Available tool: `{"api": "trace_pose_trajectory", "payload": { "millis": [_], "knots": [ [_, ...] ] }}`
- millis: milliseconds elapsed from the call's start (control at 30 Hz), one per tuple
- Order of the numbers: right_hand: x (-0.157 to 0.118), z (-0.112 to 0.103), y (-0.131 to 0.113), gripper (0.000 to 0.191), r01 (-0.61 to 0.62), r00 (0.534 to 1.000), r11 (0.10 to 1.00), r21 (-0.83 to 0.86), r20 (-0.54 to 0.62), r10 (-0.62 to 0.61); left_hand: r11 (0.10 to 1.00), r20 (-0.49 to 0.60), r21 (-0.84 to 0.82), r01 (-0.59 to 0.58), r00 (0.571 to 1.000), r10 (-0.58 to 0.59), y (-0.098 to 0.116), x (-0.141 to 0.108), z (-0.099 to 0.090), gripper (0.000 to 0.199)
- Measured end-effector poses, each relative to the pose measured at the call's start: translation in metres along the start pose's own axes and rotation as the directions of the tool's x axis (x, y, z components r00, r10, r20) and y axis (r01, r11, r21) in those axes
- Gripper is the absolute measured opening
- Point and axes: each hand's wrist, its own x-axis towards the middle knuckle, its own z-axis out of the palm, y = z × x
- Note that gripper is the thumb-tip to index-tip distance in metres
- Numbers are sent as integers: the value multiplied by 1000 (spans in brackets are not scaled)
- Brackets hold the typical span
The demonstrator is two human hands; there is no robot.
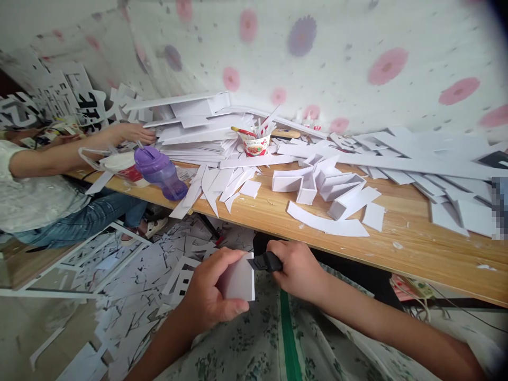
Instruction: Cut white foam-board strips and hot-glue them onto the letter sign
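Black tool [268, 261] points left, long axis near-level, toward white piece [239, 281].

A small white board piece [239, 280], straight-edged and partly covered, is held up on the near side of the wooden table [413, 235] — the black tool [269, 261], also nearside of the table, points its narrow end at the piece's upper right corner

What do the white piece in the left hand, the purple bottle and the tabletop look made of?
White piece: probably foam board or card; matte, with a pale, thick edge. Purple bottle: likely plastic; see-through body, smooth sheen. Tabletop: wood or wood-look laminate; grain shows, faint gloss.
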Motion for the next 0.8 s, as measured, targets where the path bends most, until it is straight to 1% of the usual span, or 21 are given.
{"api": "trace_pose_trajectory", "payload": {
  "millis": [133, 200, 300, 367, 433, 500, 633, 667, 700, 733, 800],
  "knots": [
    [-1, 2, 4, 12, -34, 999, 999, 12, 0, 34, 996, 52, -43, 84, 995, -82, 2, 1, 2, 63],
    [0, 4, 5, 12, -61, 998, 998, 24, -2, 61, 993, 61, -59, 105, 993, -102, 1, 1, 2, 64],
    [2, 6, 8, 12, -107, 994, 993, 58, -9, 108, 984, 58, -112, 139, 989, -133, 1, 1, 4, 64],
    [4, 8, 12, 13, -149, 988, 985, 91, -17, 151, 968, 58, -176, 179, 983, -171, 1, -1, 4, 67],
    [5, 10, 17, 14, -187, 981, 973, 136, -26, 192, 959, 43, -206, 197, 980, -192, 1, -2, 4, 70],
    [6, 11, 20, 13, -204, 976, 958, 201, -30, 214, 972, 7, -157, 174, 985, -175, -1, -2, 4, 69],
    [5, 10, 16, 10, -177, 981, 907, 381, -4, 194, 987, -71, 87, 133, 989, -127, -7, 0, 8, 56],
    [5, 8, 13, 13, -172, 983, 882, 439, 24, 180, 980, -95, 156, 125, 989, -111, -8, 1, 10, 55],
    [5, 7, 10, 18, -177, 984, 833, 524, 64, 169, 969, -116, 220, 113, 989, -89, -8, 3, 12, 54],
    [5, 5, 7, 23, -191, 982, 758, 624, 108, 158, 957, -127, 276, 93, 990, -60, -8, 4, 14, 54],
    [6, 3, 1, 34, -231, 972, 547, 805, 175, 154, 935, -113, 352, 38, 994, 2, -6, 7, 18, 55]
  ]
}}
